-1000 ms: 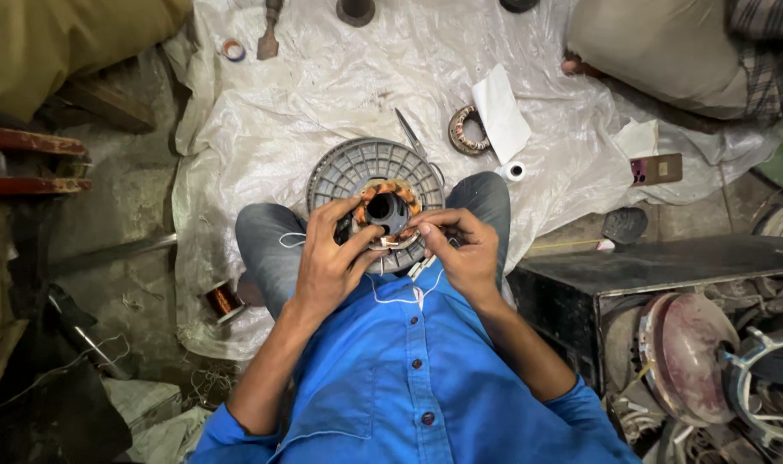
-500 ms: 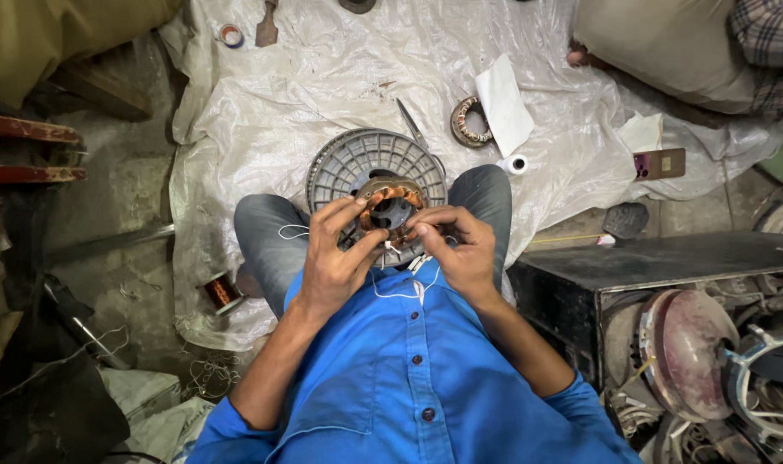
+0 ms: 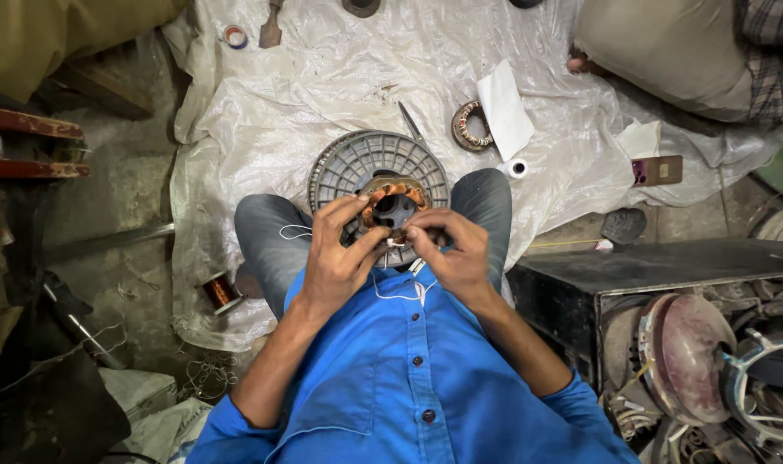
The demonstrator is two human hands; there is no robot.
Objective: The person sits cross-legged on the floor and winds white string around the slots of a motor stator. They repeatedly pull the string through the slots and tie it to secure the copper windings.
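Our left hand (image 3: 344, 258) and right hand (image 3: 452, 258) close around a small stator (image 3: 393, 204) with copper windings, held above our knees; the fingers pinch its near edge, where a white thread (image 3: 391, 292) hangs down toward our blue shirt (image 3: 400, 387). The coils look wound already, and the tying seems to be under way. Just beyond lies a grey ribbed housing (image 3: 357, 159) on the plastic sheet (image 3: 323, 77); a second wound ring (image 3: 469, 125) rests farther off.
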